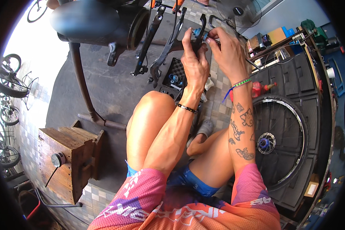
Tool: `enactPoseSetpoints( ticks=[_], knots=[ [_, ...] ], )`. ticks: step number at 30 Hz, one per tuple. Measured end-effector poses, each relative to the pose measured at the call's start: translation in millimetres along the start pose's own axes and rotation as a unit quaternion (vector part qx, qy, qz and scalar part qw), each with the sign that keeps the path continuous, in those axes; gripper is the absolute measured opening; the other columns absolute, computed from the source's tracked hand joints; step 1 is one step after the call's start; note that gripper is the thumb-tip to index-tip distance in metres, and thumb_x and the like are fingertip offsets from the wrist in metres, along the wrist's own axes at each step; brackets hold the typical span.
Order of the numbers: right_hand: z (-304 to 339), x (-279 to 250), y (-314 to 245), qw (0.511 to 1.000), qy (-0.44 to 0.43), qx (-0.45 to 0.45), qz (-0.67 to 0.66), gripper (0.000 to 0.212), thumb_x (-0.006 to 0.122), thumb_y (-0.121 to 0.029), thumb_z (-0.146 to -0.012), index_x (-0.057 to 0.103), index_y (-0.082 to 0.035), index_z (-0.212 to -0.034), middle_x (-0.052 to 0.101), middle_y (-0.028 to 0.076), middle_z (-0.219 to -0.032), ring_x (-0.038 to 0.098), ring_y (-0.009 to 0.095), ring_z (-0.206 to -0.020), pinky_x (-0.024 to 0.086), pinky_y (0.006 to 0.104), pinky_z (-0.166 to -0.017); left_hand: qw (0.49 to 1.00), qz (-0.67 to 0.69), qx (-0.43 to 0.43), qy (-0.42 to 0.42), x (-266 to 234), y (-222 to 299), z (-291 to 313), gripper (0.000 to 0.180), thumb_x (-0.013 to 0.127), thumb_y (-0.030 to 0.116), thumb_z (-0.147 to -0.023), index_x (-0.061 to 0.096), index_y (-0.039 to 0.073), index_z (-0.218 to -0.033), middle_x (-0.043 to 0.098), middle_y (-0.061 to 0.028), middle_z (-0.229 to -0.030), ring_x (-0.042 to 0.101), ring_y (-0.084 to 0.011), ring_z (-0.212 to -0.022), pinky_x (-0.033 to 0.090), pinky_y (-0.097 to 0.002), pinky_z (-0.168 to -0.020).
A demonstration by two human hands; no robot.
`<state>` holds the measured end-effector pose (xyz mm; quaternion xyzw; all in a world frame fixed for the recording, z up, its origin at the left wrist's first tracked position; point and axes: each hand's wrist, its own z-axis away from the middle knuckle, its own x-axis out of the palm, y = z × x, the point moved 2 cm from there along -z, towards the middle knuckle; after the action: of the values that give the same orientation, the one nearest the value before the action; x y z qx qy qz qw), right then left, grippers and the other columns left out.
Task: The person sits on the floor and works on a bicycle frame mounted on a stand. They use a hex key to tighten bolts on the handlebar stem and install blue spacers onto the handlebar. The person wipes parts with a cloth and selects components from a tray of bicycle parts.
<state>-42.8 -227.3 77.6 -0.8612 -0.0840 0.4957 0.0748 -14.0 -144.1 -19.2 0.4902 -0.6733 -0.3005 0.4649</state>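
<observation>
Both my hands work at a dark bicycle frame part (202, 23) at the top centre. Blue ring-like fittings (196, 32) sit on either side of it, like a bearing press. My left hand (195, 63) is closed around the lower end of the part, its index finger up against the left blue fitting. The fingers of my right hand (227, 51) pinch the right-hand blue fitting (205, 35), partly hiding it. Left of my hands hang a black linkage arm (151, 38) and a dark curved frame arm (166, 50). A foam-lined case (176, 69) with blue pieces lies below them.
A wheel with a brake disc (266, 143) leans against black drawers (291, 76) on my right. A wooden stool (65, 153) carrying a small round tin (58, 159) stands at left. Close by are a work stand tube (80, 76) and a fan (238, 11). Bicycles (9, 115) line the far left.
</observation>
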Motion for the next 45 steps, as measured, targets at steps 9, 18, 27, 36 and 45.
enactPoseSetpoints(
  ticks=[9, 18, 27, 36, 45],
  knots=[
    [-2.6, 2.6, -7.3, 0.998, 0.013, -0.032, 0.053, 0.015, 0.064, -0.020, -0.101, 0.064, -0.006, -0.105, 0.074, 0.013, -0.097, 0.070, 0.036, -0.094, 0.047, 0.0469, -0.084, 0.998, -0.040, 0.044, 0.025, -2.9, 1.2, -2.9, 0.065, 0.058, -0.005, -0.102, 0.035, 0.016, -0.159, 0.078, -0.0182, -0.102, 0.078, -0.0284, -0.093, 0.059, -0.0381, -0.082],
    [8.8, -34.9, -26.3, 0.954, 0.297, -0.041, 0.008, 0.029, 0.082, -0.017, -0.092, 0.073, 0.000, -0.113, 0.072, 0.011, -0.104, 0.070, 0.019, -0.086, 0.055, 0.0310, -0.079, 0.999, -0.004, 0.053, 0.013, -21.6, -22.2, -23.5, 0.056, 0.061, -0.003, -0.101, 0.037, 0.008, -0.151, 0.073, -0.0150, -0.097, 0.074, -0.0230, -0.088, 0.058, -0.0361, -0.084],
    [204.6, 103.6, 108.9, 0.660, 0.563, 0.437, -0.238, 0.038, 0.068, -0.037, -0.105, 0.057, -0.001, -0.106, 0.062, 0.010, -0.102, 0.059, 0.019, -0.093, 0.050, 0.0382, -0.087, 0.992, 0.004, 0.051, -0.120, -49.7, -36.6, -60.5, 0.060, 0.064, 0.006, -0.106, 0.021, 0.004, -0.147, 0.078, -0.0180, -0.098, 0.077, -0.0228, -0.094, 0.057, -0.0332, -0.089],
    [389.2, 287.9, 23.1, 0.848, -0.121, 0.516, 0.009, 0.064, 0.079, -0.039, -0.090, 0.058, -0.008, -0.141, 0.058, 0.024, -0.143, 0.059, 0.045, -0.126, 0.048, 0.0573, -0.101, 0.977, -0.070, 0.055, -0.196, -81.3, -30.3, -66.8, 0.059, 0.060, 0.006, -0.107, 0.016, 0.005, -0.147, 0.078, -0.0229, -0.101, 0.078, -0.0289, -0.098, 0.060, -0.0380, -0.094],
    [374.8, 253.2, 93.0, 0.648, 0.208, 0.725, -0.109, 0.062, 0.054, -0.046, -0.107, 0.071, 0.014, -0.111, 0.070, 0.040, -0.111, 0.066, 0.056, -0.106, 0.053, 0.0572, -0.092, 0.983, -0.035, 0.055, -0.171, -77.9, -31.7, -63.0, 0.060, 0.062, 0.008, -0.107, 0.017, 0.002, -0.146, 0.079, -0.0227, -0.102, 0.079, -0.0276, -0.100, 0.058, -0.0335, -0.099]
  ],
)
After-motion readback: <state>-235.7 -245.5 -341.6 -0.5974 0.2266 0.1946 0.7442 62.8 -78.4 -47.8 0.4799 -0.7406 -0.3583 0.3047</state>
